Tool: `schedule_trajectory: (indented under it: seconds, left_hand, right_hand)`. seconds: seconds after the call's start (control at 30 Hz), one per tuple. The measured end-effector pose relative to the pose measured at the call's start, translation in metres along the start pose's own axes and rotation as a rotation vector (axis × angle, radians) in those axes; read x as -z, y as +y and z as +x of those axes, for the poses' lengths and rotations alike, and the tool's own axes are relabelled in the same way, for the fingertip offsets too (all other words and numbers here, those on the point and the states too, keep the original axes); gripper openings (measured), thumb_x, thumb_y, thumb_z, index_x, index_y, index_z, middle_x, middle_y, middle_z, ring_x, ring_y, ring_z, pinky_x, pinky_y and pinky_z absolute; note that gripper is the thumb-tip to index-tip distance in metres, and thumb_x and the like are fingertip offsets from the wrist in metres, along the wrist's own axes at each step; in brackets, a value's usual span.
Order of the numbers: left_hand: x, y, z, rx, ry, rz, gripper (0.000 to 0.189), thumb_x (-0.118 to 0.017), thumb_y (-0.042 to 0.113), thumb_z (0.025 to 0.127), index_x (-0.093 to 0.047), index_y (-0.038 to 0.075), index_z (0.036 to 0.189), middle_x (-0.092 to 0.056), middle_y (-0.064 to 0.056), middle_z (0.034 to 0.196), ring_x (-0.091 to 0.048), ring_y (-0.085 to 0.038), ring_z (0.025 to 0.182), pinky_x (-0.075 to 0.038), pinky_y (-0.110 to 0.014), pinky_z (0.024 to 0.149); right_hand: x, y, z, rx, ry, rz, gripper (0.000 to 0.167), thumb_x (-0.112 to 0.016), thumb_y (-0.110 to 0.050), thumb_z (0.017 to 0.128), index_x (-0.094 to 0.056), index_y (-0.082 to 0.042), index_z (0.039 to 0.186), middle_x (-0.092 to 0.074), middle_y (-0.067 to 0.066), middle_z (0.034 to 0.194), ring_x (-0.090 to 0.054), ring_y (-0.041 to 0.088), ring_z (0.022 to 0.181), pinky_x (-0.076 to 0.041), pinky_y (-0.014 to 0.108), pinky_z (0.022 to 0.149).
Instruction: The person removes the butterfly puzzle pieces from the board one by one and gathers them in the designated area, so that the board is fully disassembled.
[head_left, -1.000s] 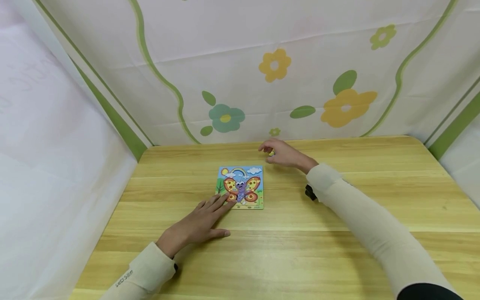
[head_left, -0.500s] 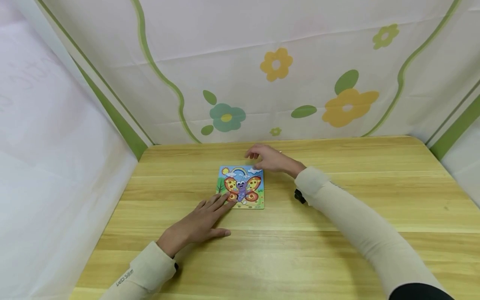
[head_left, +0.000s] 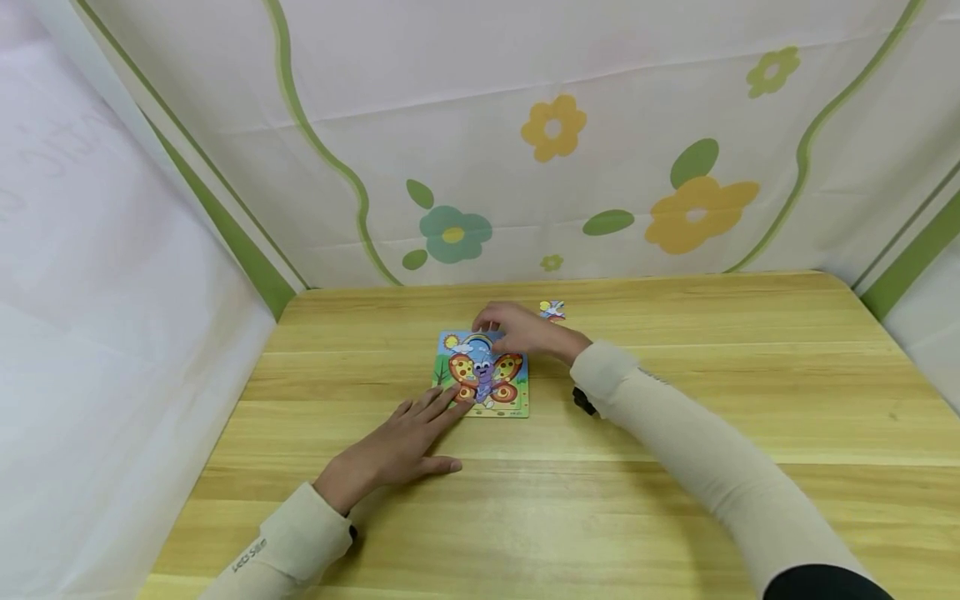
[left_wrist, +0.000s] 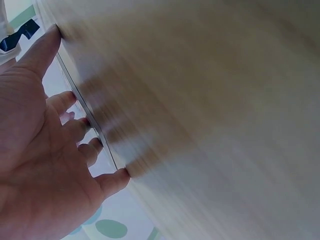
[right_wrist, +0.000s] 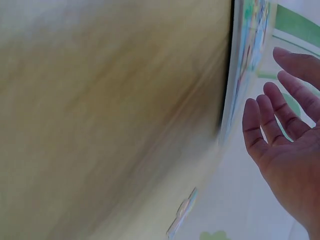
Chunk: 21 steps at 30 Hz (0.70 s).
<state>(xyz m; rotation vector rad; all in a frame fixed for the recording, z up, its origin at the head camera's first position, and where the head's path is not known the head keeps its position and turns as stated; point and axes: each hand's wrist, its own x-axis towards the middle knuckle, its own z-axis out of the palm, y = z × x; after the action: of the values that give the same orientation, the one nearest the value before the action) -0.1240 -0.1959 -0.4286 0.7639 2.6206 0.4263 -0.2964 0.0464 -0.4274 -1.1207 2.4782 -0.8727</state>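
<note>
Butterfly board: we find it flat on the wooden table, picture side up, beneath both hands' reach.
Left hand: fingers extended, tips resting on the board's lower-left corner, thumb spread away from the board; we see nothing gripped.
Right hand: above the board's upper-right part, fingers loosely bent, nothing visible between them; we cannot tell whether any fingertip touches the board.
Loose printed cutouts: on the table just beyond the right hand, near the back edge; we cannot tell one piece from several.
Board weight: we judge it light, hence apt to slide if nudged; the left fingertips seem enough to steady it.
Board stiffness: we expect a rigid, thin panel; the straight edge in the wrist views supports this.
Surface: printed face probably smooth, so we would not trust a push from above for lifting.
Fragility: low, we think; thin cutout tips may chip.
Hold, board: we favour opposite side edges, thumb against fingers.
Hold, cutouts: we favour a rim pinch, fingertips only.
</note>
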Motion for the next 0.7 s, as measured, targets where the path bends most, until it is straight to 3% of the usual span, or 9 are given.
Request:
schedule_trajectory:
  seconds: [0.43, 0.7]
  left_hand:
    - [0.0005, 0.0008, -0.0005, -0.009, 0.004, -0.004, 0.081, -0.063, 0.049, 0.103, -0.026, 0.018, 0.168, -0.015, -0.012, 0.177, -0.016, -0.043, 0.162, -0.020, -0.072, 0.124]
    - [0.0001, -0.0004, -0.0007, -0.013, 0.004, -0.002, 0.080, -0.062, 0.048, 0.104, -0.026, 0.018, 0.168, -0.014, -0.012, 0.177, -0.014, -0.043, 0.162, -0.020, -0.072, 0.124]
  right_hand:
    - [-0.0086, -0.0051, 0.0060, 0.010, -0.057, -0.030, 0.040, -0.074, 0.002, 0.091, -0.070, -0.004, 0.131, -0.064, 0.013, 0.132, -0.061, 0.029, 0.118, -0.054, 0.044, 0.104]
    - [-0.0101, -0.0059, 0.0081, 0.008, -0.088, -0.066, 0.042, -0.070, 0.004, 0.093, -0.069, -0.007, 0.134, -0.061, 0.012, 0.138, -0.058, 0.030, 0.129, -0.049, 0.045, 0.112]
